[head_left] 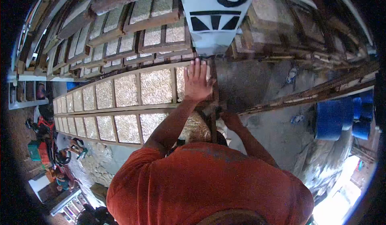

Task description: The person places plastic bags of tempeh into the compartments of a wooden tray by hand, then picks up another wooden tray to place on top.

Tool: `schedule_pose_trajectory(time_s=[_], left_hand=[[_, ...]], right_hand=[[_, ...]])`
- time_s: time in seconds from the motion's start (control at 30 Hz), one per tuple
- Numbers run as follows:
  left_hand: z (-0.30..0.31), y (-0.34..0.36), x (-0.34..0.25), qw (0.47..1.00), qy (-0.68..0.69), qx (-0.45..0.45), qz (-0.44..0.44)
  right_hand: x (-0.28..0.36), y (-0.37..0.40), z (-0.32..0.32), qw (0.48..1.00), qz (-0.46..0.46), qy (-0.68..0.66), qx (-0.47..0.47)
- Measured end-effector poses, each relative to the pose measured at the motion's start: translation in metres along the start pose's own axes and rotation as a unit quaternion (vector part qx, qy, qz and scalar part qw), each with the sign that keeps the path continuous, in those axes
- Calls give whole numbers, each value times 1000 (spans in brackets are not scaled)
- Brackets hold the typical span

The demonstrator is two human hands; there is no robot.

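My left hand point(197, 81) lies flat, fingers stretched and a little apart, on the right end of a long wooden frame point(138, 89). The frame is split by crossbars into several cells of pale, rough, shiny material point(156, 86). Beside its right end, my right hand point(230, 120) is low and closed near a dark upright bar point(214, 120). Something small and dark shows at its fingertips, too dim to name. A second row of framed cells point(128, 128) runs along the near side, partly hidden by my left arm.
Stacked wooden frames point(159, 22) fill the far side. A white piece with black shapes point(215, 24) stands or hangs ahead. Blue drums point(329, 118) are at right, past a slanting wooden beam point(305, 95). Sandals point(292, 74) lie on the floor. People point(64, 181) are at lower left.
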State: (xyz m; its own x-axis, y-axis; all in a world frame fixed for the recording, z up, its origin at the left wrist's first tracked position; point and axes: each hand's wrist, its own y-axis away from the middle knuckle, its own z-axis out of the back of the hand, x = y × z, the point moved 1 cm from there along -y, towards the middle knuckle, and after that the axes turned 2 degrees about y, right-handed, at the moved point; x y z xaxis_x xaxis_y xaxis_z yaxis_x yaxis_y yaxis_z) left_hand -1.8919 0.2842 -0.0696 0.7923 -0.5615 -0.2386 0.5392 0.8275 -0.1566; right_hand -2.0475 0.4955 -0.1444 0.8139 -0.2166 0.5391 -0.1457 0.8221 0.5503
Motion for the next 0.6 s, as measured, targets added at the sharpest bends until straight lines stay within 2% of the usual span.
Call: schedule_pose_trajectory(time_s=[0.07,0.1,0.13,0.17,0.23,0.27,0.3,0.37,0.4,0.43,0.47,0.5,0.53,0.6], left_hand=[[-15,15,9,999,-21,34,-6],[-22,13,17,998,-40,49,-6],[-25,13,24,998,-22,49,-11],[-20,10,21,999,-16,48,-18],[-4,15,15,997,-32,67,-29],[-10,18,15,999,-11,31,-28],[-14,14,12,999,-5,21,-25],[-21,26,8,998,-35,0,-42],[-36,26,11,991,-44,-101,-74],[-37,22,16,991,-36,-108,-73],[-33,24,25,993,33,-104,-54],[-26,26,36,989,100,-103,-36],[-2,36,49,988,90,-119,-33],[18,69,83,992,71,-102,-26]], right_hand=[[-20,25,-34,996,-29,42,74],[-31,41,-59,996,-56,20,-72],[-43,48,-71,972,-83,-1,-219],[-52,53,-74,971,-90,1,-223],[-52,71,-79,982,-70,-121,-123],[-44,80,-76,977,103,76,-170],[-10,69,-58,995,-81,11,-60],[105,88,17,985,31,-77,-149],[130,80,17,986,16,-144,-78],[155,66,10,981,57,-177,-53],[176,59,-3,973,98,-208,-25],[193,55,-19,975,98,-197,-27],[210,52,-35,982,122,-5,-143],[225,48,-57,939,143,189,-251]])
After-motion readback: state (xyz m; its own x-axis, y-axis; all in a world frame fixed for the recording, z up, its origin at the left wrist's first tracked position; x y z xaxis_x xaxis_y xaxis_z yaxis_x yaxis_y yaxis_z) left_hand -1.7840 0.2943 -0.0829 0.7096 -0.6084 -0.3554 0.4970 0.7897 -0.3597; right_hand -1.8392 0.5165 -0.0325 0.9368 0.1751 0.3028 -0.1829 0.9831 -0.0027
